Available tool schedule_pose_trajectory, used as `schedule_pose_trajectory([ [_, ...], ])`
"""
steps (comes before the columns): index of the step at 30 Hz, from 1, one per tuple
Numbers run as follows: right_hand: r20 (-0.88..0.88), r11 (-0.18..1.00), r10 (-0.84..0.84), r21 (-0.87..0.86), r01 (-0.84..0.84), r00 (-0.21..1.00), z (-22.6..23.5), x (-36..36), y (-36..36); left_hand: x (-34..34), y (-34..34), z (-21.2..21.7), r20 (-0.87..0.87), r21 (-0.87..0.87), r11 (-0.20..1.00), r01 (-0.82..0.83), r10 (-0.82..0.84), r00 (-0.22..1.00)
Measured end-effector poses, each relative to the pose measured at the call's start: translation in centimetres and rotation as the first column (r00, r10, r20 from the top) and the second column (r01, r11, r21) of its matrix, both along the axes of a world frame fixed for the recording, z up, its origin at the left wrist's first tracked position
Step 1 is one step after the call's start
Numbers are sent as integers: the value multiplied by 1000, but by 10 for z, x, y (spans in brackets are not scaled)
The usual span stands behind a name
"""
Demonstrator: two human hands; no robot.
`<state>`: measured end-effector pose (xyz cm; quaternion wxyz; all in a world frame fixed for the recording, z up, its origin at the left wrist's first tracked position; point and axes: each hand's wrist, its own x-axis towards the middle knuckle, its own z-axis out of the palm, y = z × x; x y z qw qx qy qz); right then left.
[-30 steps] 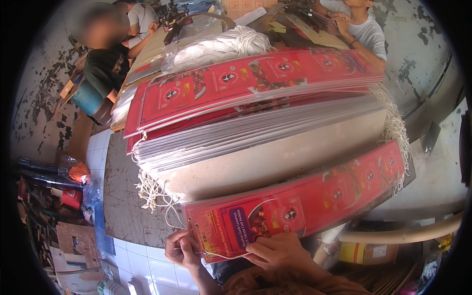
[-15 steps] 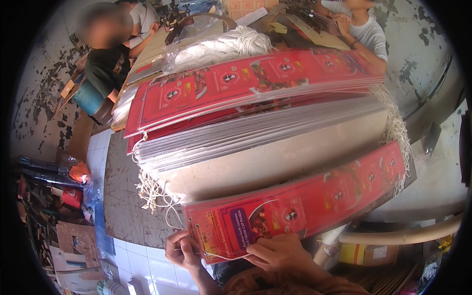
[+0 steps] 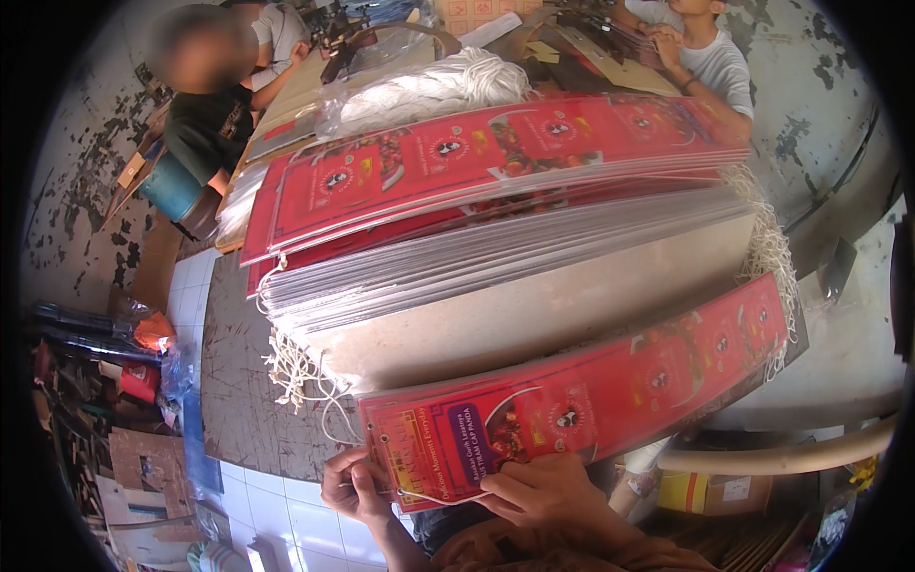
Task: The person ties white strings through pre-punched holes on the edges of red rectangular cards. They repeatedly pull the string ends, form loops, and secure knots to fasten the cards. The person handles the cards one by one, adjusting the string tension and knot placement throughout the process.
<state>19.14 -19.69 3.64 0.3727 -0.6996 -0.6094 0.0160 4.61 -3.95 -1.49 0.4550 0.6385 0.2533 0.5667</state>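
A long red printed hanging panel (image 3: pixel 610 400) with a clear glossy surface lies slanted along the near table edge, its left end overhanging toward me. Small holes run along that end. A thin white cord (image 3: pixel 440 499) crosses its lower left corner. My right hand (image 3: pixel 553 491) rests on the panel's near edge, fingertips closed on the cord's end. At the panel's left edge my left hand (image 3: pixel 357 486) pinches, thumb against forefinger, where the cord comes through; the exact grip is partly hidden. Behind it stands a thick stack of similar panels (image 3: pixel 534 286), pale backs toward me, with knotted cords (image 3: pixel 297 372) at both ends.
More red panels (image 3: pixel 419 172) lie across the stack's far side. Beyond is a bundle of white cord (image 3: pixel 448 91) in clear plastic. Two people sit at the far left, another person (image 3: pixel 715 67) at the far right. Scrap and cardboard (image 3: pixel 143 467) pile up on the left floor.
Almost nothing differs. The printed panel has shifted very slightly under my right hand; both hands keep their places and the cord still spans the corner.
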Motion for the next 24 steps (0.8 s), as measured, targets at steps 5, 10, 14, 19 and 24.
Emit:
schedule_pose_trajectory([
  [5, 5, 1000, -4, 13, 4, 1000, 0, 0, 0, -1, 0, -2, -9, -5, 1000, -11, 11, 1000],
  [10, 1, 1000, -7, 17, 7, 1000, 1, 0, 1, -3, 1, 0, 2, -20, 1000, 6, -6, 1000],
  [14, -5, 1000, 1, 12, -1, 1000, 0, 1, 0, -2, -2, 4, 6, -65, 998, 13, -13, 1000],
  [19, -6, 1000, 1, 12, -1, 1000, 0, 1, 0, -3, 0, -2, 1, -33, 999, 1, -1, 1000],
  [24, -24, 1000, 1, 29, 0, 1000, -2, 0, 0, -3, 1, -1, 10, -18, 1000, 22, -22, 1000],
])
